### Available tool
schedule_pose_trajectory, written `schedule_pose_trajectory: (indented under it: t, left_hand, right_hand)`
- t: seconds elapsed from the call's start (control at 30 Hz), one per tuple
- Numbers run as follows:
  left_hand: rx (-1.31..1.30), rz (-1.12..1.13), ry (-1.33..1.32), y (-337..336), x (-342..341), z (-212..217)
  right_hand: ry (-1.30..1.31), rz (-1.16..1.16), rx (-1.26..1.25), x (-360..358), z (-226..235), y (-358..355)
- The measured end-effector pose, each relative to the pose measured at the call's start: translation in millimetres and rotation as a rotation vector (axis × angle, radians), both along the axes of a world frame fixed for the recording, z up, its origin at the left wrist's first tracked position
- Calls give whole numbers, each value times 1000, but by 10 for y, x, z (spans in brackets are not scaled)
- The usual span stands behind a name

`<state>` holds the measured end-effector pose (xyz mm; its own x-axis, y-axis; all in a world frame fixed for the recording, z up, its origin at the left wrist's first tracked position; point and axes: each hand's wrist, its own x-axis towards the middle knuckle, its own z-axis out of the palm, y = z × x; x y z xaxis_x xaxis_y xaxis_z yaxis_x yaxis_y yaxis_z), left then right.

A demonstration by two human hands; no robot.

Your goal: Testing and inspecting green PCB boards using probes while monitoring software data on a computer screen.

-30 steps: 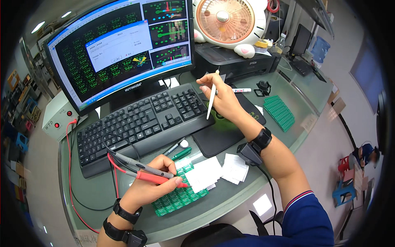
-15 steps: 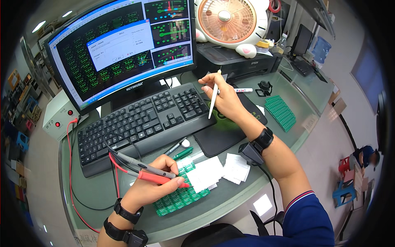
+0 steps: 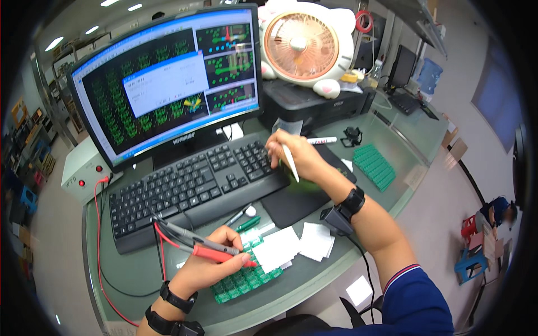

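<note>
The left hand (image 3: 204,271) is closed around a pair of test probes, one red and one grey (image 3: 210,250), whose tips rest on the green panel of small circuit boards (image 3: 246,277) lying at the near edge of the glass worktop (image 3: 123,263). Red leads (image 3: 101,224) run from the probes to the beige tester box (image 3: 84,171) at the left. White paper slips (image 3: 297,246) partly cover the panel on its right side.

The right hand (image 3: 294,157) pinches a white pen-shaped stylus (image 3: 290,162) and hovers over the right end of the black keyboard (image 3: 193,187), fingers curled, hiding several keys. A black mat (image 3: 294,204) lies under the forearm. Behind the keyboard stands a monitor showing green board layouts (image 3: 168,84); to its right are a pink cat-shaped fan (image 3: 305,47) on a black printer (image 3: 314,103), and a second green board panel (image 3: 374,165).
</note>
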<state>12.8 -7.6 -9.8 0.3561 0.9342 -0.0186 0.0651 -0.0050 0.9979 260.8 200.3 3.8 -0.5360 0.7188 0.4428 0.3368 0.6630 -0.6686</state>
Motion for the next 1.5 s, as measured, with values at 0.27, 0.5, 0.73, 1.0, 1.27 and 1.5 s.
schedule_pose_trajectory:
  t: [0.27, 0.5, 0.73, 1.0, 1.27, 1.5]
  left_hand:
    - [42, 8, 45, 4, 7, 33]
    - [60, 6, 68, 6, 6, 27]
    - [6, -4, 30, 7, 2, 27]
    - [29, -10, 20, 11, 6, 52]
    - [29, -16, 36, 12, -2, 6]
    - [40, -74, 23, 24, -8, 4]
  right_hand:
    - [-202, 0, 309, -58, -86, 89]
    - [-328, 56, 430, -274, -56, 142]
    - [-363, 16, 361, -145, -66, 237]
    - [-242, -155, 419, -192, -31, 255]
    - [-187, -7, 406, -331, -45, 103]
    - [-318, 59, 414, -416, 6, -18]
